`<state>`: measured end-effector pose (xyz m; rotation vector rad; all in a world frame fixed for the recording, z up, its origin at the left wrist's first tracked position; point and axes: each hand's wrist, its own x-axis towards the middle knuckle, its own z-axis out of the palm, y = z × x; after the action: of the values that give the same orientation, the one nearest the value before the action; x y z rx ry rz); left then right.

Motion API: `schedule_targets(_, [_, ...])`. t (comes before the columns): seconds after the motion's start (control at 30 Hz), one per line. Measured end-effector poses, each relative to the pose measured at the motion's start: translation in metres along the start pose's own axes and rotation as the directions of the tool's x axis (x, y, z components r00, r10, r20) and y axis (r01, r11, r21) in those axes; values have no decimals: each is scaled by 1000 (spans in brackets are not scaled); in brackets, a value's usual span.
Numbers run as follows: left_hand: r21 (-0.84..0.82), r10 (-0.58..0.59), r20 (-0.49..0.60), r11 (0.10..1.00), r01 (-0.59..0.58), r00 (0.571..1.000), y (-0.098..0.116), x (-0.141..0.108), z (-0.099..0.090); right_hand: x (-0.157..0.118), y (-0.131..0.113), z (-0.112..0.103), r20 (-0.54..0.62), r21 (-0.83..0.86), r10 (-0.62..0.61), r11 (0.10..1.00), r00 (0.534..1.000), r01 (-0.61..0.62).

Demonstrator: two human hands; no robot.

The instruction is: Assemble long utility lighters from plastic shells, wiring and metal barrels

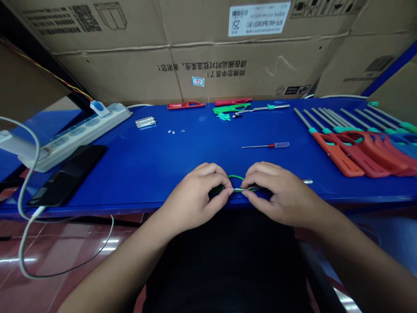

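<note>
Two grips: left hand [192, 198] and right hand [281, 192] pinched shut on green wire loop [235, 177]
Counter [143, 168]: blue; screwdriver [265, 145] at twelve o'clock

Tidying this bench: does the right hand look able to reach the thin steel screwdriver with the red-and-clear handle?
Probably yes: nothing lies between the right hand and the screwdriver on the blue table, but it must first release the green wire loop it pinches.
</note>
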<state>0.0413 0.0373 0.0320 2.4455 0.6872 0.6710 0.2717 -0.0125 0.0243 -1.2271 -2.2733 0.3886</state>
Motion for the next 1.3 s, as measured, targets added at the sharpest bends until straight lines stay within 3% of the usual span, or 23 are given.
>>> schedule_targets(0.53, [-23, -39, 47, 999, 40, 998, 0, 2, -4, -4, 2, 4, -83, -51, -86, 995, 993, 82])
schedule_targets(0.83, [4, -47, 80, 999, 46, 996, -1, 2, -5, -7, 6, 1, -47, -78, -157, 985, 987, 153])
schedule_targets(1.3, [-3, -62, 61, 998, 62, 996, 1, 4, 0, 11, -7, -6, 30, 102, 152, 983, 988, -154])
